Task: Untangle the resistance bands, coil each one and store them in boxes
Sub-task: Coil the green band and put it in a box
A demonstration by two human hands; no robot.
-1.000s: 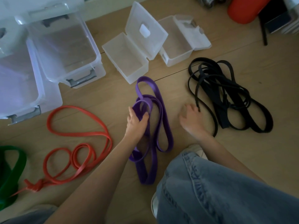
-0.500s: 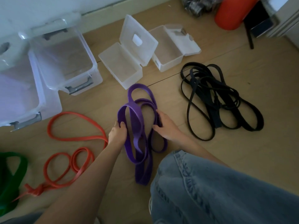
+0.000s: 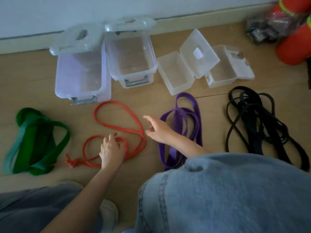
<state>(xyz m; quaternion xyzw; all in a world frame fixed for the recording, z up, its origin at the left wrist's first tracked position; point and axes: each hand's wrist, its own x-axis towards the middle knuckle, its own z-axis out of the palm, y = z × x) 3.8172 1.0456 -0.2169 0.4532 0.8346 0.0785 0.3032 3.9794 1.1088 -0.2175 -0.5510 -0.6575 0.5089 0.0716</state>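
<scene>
Fingers (image 3: pixel 112 138) of my left hand (image 3: pixel 111 151) curl down onto the small inner loops of the red band (image 3: pixel 117 128), gathering the strands where they overlap; whether they have fully closed round a strand I cannot tell, though I read the contact as a grip. My right hand (image 3: pixel 157 130) hovers just beside the red band's outer bend, fingers spread and relaxed, holding nothing, placed, I judge, to take the large loop so the band can be pulled apart between two hands. The red band lies on the floor (image 3: pixel 30 78) with a knot (image 3: pixel 72 163) at its near-left end, which suggests untangling comes before coiling. The purple band (image 3: pixel 193 118) lies loosely folded just beside my right forearm, the green band (image 3: pixel 35 142) is heaped at far left, and the black bands (image 3: pixel 257 125) form a tangle at right, well apart from the hands. Beyond them, four clear boxes stand open against the wall: a large box (image 3: pixel 80 71), a second large box (image 3: pixel 129 52), a hinged box (image 3: pixel 175 73) and a small hinged box (image 3: pixel 223 71), lids back so coils can drop straight in. None yet holds a band, so I judge the task to be at an early stage.
</scene>
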